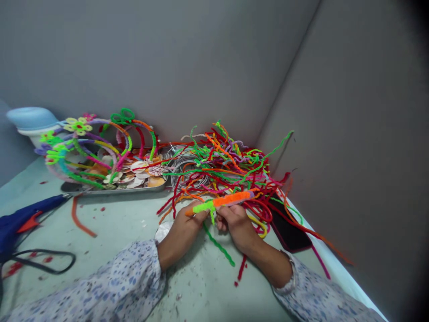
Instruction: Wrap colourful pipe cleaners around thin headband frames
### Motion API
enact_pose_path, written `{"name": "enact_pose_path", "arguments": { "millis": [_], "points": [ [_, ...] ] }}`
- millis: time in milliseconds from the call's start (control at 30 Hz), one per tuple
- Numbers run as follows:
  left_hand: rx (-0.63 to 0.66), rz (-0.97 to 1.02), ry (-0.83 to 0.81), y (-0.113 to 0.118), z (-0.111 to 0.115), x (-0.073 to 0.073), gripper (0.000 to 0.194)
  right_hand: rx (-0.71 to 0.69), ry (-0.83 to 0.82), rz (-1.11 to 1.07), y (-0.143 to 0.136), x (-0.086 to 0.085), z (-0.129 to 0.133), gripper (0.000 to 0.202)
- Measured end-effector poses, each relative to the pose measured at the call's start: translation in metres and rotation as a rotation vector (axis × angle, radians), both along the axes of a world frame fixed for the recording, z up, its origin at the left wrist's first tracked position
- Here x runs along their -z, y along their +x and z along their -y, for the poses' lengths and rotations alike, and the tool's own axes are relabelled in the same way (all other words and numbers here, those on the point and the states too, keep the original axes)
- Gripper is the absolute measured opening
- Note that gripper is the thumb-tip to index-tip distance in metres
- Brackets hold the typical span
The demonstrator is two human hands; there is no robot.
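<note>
The fuzzy band (229, 199) is in front of the metal tray (112, 191) and off to its right, up in both hands. The left hand (183, 228) pinches it by the end nearest the tray, and the right hand (240, 227) has its thumb and bent fingers pinched at its underside, though their tips are partly hidden. Holding it at two spots likely stops it from twisting. A short green strip (212, 215) hangs from the band between the hands, maybe left free so fingers can get at it. The pile of fuzzy stems (231, 163) sits right of the tray, perhaps so it is easy to reach. Fuzzy hoops (130, 142) stand up in the tray over the shells (136, 181), maybe so their flowers don't get squashed. The blue glue gun (30, 217) lies left of the tray, its tip toward it, likely out of the hands' way. The band's long way runs sideways, almost in line with the tray's front edge. Its orange end points toward the tray's side, and its purple end points away and a bit up.
</note>
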State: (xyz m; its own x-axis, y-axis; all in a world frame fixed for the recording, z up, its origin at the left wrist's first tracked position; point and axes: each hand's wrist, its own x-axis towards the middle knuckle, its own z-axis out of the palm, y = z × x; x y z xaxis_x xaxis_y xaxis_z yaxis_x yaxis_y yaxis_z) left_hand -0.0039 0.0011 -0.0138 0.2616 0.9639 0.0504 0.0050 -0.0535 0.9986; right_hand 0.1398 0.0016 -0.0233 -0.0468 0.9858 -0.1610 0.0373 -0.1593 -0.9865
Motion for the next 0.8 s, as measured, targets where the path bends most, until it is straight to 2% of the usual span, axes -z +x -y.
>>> {"name": "enact_pose_path", "arguments": {
  "millis": [233,433,667,800],
  "points": [
    [-0.006,-0.056,-0.042,0.0002,-0.0004,-0.0087,0.029,-0.01,-0.004,0.006,-0.0013,-0.0077,0.0007,0.03],
    [0.009,-0.046,-0.02,-0.0014,-0.0003,-0.0033,0.024,-0.007,-0.011,0.003,-0.0005,-0.0033,0.0,0.031],
    [0.025,-0.183,0.184,-0.0049,0.0017,-0.0038,0.014,-0.001,0.102,-0.07,-0.0017,-0.0033,-0.0018,0.013],
    [-0.067,-0.26,0.194,-0.0015,0.0015,-0.0012,0.014,-0.009,0.069,-0.024,-0.0028,-0.0035,-0.0048,0.021]
  ]
}}
